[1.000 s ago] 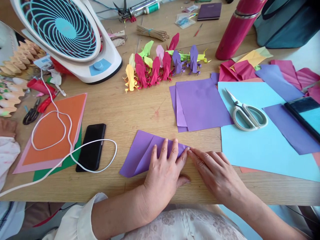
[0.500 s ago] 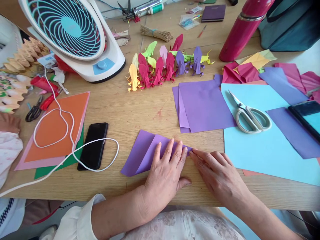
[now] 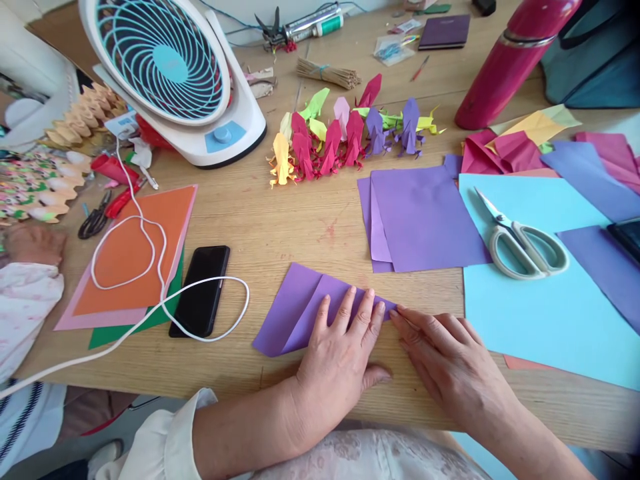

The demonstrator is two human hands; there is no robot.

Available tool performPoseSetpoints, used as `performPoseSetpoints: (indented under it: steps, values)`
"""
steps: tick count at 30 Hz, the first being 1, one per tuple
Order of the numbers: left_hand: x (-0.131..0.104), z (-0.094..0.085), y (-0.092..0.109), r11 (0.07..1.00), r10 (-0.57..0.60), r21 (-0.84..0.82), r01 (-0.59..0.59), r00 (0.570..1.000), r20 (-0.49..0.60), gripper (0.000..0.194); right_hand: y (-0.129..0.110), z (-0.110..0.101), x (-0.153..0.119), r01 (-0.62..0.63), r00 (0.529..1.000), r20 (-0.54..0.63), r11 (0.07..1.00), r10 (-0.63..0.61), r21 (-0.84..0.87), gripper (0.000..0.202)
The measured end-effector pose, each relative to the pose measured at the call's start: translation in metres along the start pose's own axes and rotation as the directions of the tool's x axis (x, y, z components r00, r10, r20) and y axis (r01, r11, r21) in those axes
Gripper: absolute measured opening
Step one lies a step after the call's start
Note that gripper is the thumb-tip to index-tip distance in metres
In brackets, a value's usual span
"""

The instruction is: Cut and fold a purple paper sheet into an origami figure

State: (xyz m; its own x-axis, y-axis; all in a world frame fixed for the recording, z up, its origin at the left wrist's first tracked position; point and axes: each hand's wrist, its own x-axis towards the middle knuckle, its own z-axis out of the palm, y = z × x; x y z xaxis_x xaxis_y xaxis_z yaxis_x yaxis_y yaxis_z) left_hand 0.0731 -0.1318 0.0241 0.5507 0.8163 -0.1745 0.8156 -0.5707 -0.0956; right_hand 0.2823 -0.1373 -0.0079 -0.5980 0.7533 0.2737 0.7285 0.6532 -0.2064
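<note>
A partly folded sheet of purple paper (image 3: 289, 307) lies on the wooden table in front of me, with a fold running across it at a slant. My left hand (image 3: 345, 340) rests flat on its right part, fingers spread and pressing it down. At the paper's pointed right corner, my right hand (image 3: 445, 360) has its thumb and fingers pinched on the tip. Behind the hands lies a stack of purple sheets (image 3: 425, 217). White-handled scissors (image 3: 530, 250) rest half open on a large light-blue sheet (image 3: 540, 320) to the right.
Colourful folded paper figures (image 3: 330, 143) stand at the back, beside a white fan (image 3: 235, 137). A black phone (image 3: 200, 290), white cable (image 3: 235, 333) and orange sheet (image 3: 130, 267) lie left. A red flask (image 3: 500, 80) stands back right. Another person's hand (image 3: 35, 245) shows at far left.
The whole view has shifted slightly, so things appear farther right. Both hands keep the same hold on the purple paper, and its fold looks unchanged.
</note>
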Motion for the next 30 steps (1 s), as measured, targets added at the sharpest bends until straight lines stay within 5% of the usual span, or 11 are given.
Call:
performPoseSetpoints:
  steps: [30]
  values:
    - [-0.0026,0.0013,0.0085,0.996,-0.082,-0.016,0.082,0.996,0.02,0.083,-0.0003,0.0008,-0.0005,-0.018,1.0,0.004,1.0,0.018,-0.005,0.034]
